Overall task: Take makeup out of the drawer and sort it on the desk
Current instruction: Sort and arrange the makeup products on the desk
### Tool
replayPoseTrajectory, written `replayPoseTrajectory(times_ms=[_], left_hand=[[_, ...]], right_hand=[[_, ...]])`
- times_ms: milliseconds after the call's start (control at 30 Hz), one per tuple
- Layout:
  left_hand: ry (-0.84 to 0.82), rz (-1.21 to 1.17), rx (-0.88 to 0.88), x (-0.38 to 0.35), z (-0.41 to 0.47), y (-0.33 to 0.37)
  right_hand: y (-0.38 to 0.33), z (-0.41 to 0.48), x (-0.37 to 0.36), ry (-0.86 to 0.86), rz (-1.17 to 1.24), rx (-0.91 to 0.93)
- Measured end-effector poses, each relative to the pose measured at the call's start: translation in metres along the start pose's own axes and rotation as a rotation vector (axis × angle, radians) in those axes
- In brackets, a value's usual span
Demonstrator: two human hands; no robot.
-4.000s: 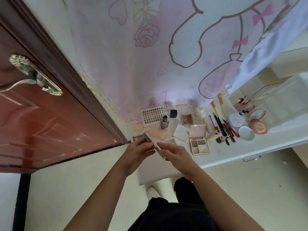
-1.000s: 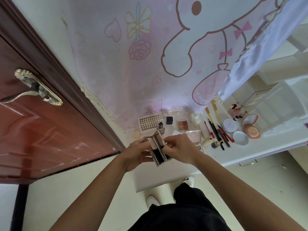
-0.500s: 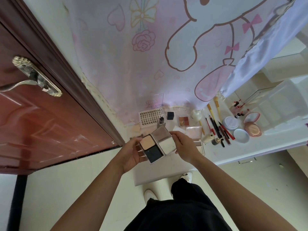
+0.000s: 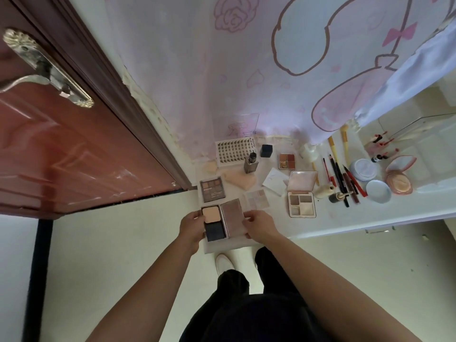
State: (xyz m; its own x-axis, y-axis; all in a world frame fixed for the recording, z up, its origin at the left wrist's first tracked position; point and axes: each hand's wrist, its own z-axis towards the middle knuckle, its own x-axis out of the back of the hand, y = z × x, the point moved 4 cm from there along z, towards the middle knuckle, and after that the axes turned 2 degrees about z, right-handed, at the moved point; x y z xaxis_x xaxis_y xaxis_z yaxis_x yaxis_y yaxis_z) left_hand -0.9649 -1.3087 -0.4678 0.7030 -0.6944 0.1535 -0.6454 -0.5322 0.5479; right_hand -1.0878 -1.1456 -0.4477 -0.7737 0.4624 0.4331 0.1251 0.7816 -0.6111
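An opened powder compact [image 4: 220,220] lies flat at the near left corner of the white desk [image 4: 320,223], its beige pan and dark sponge on the left and its mirrored lid on the right. My left hand [image 4: 191,224] holds the compact's left edge. My right hand [image 4: 257,224] pinches the lid's right edge. Behind it lie a dark eyeshadow palette [image 4: 212,189], a pale palette [image 4: 255,197] and an open four-pan palette [image 4: 301,197]. Pencils and brushes [image 4: 341,178] lie in a row to the right.
A red-brown door [image 4: 61,144] with a metal handle [image 4: 42,70] stands at the left. A pink cartoon curtain [image 4: 246,70] hangs behind the desk. Round powder cases [image 4: 398,180], a lash tray [image 4: 234,151], a small bottle [image 4: 251,162] and a black cube [image 4: 266,150] also sit on the desk.
The compact was held up closed, then opened in the air. It has now come down flat onto the desk's near left corner, with both hands still on it.
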Motion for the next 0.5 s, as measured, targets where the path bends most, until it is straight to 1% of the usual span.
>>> replayPoseTrajectory(times_ms=[67,133,167,267,400,500], left_hand=[[0.068,0.21,-0.068,0.007,0.007,-0.004],[0.14,0.45,-0.165,0.009,0.005,-0.003],[0.172,0.521,-0.204,0.009,0.002,-0.003],[0.215,0.56,-0.244,0.01,0.003,-0.005],[0.207,0.526,-0.207,0.01,0.007,-0.006],[0.193,0.535,-0.219,0.008,0.006,-0.004]], right_hand=[[0.003,0.003,-0.006,0.055,-0.15,0.01],[0.006,0.004,-0.009,0.108,-0.202,0.003],[0.008,0.005,-0.01,0.121,-0.212,-0.004],[0.012,0.006,-0.011,0.131,-0.259,0.0],[0.015,0.008,-0.01,0.128,-0.227,-0.013],[0.018,0.009,-0.008,0.123,-0.231,-0.018]])
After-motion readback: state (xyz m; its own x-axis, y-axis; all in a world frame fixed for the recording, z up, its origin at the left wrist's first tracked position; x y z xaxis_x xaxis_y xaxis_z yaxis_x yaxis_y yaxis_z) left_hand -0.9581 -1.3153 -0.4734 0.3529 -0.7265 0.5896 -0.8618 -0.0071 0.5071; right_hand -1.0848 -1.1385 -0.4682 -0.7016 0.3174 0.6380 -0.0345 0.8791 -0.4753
